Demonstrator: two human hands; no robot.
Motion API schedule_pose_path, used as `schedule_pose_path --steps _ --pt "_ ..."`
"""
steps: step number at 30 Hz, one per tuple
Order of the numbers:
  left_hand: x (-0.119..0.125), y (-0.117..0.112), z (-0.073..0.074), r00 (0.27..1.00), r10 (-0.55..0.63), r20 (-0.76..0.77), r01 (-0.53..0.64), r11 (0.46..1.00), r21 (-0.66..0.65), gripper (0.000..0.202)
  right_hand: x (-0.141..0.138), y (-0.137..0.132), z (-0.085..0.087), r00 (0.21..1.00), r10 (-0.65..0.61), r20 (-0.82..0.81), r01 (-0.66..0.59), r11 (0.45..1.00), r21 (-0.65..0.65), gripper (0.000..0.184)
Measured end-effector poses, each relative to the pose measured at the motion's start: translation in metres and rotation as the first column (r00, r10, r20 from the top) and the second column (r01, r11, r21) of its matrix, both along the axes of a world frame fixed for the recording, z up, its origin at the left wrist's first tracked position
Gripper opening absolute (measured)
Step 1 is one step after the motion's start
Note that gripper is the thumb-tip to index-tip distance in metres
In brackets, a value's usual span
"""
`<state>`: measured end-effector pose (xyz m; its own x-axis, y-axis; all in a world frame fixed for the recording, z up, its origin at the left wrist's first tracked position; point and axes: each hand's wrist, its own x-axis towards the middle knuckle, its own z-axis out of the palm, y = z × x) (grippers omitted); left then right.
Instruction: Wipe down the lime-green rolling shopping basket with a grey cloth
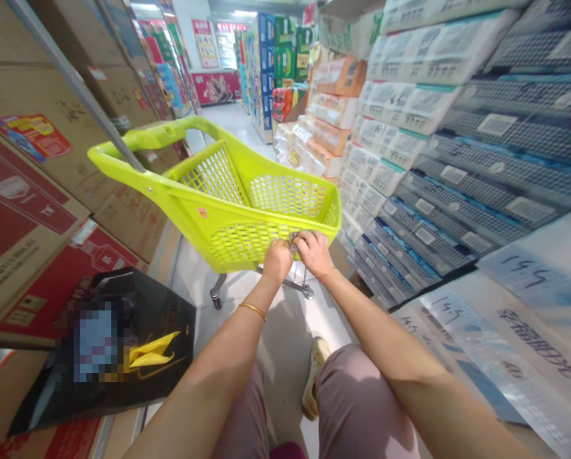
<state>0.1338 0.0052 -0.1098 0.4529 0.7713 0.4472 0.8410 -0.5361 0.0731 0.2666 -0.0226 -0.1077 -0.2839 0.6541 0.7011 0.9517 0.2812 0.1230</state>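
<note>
Cart (266,217) in yellow-green plastic stands on the floor just in front of both hands, its near side facing them. Toward the right end of that side, the left hand (278,260) is curled narrow, fingers closed on a small greyish thing (294,241), too small to name. Beside it, nearer the cart's right end, the right hand (315,252) has bent fingers narrowed on the same thing; whether that is fastened to the cart, I cannot tell.

Writing, left to right: left of the cart, cardboard cartons (22,83) bear a red-and-blue label (34,135), too blurred to read. Print on the black bag (159,306), near and left of the cart, is partly pixelated. A reddish sticker (202,211) on the cart's side is illegible. Right of the cart, white packs (400,102) show handwriting like 14.5; nearer packs (510,331) carry 幸福阳光 and a handwritten 199, decimal point unclear.

Counted: one bag, with one yellow cloth (154,354); one metal pole (92,105) crossing the cart's handle; one cart, two wheels (216,298) showing; one gold bracelet (252,309); two hands; one shoe (314,366) on the near side of the cart.
</note>
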Motion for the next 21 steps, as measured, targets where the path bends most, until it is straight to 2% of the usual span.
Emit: schedule_pose_path --steps 3,6,8,12,16,19,21 --pt "0.0 -0.001 0.003 1.0 -0.01 -0.012 0.01 1.0 -0.004 0.031 -0.004 0.005 0.02 0.99 -0.066 -0.126 0.077 0.993 0.088 0.022" --pt "-0.002 -0.001 0.003 1.0 -0.024 0.008 0.025 1.0 -0.013 0.031 -0.005 0.008 0.024 0.985 -0.069 -0.155 0.083 0.993 0.084 0.022" --pt "-0.003 -0.001 0.004 0.999 -0.037 0.008 0.037 0.998 -0.04 0.03 -0.004 0.008 0.016 0.991 -0.047 -0.124 0.054 0.997 0.051 0.021" --pt "-0.004 -0.001 0.008 0.999 -0.037 -0.009 0.035 0.992 -0.125 0.023 -0.001 0.004 -0.01 1.0 0.002 -0.017 -0.002 1.0 -0.015 0.018" --pt "-0.004 -0.002 0.01 1.0 -0.016 -0.01 0.014 0.989 -0.146 0.022 -0.001 0.0 -0.031 0.997 0.048 0.068 -0.04 0.994 -0.103 0.017" --pt "-0.005 -0.002 0.01 0.999 -0.02 -0.031 0.016 0.991 -0.133 0.022 0.0 -0.002 -0.034 0.995 0.055 0.084 -0.045 0.993 -0.112 0.018" --pt "-0.005 -0.001 0.009 1.0 -0.018 -0.021 0.015 0.991 -0.13 0.022 0.0 -0.002 -0.03 0.995 0.054 0.087 -0.045 0.994 -0.1 0.017"
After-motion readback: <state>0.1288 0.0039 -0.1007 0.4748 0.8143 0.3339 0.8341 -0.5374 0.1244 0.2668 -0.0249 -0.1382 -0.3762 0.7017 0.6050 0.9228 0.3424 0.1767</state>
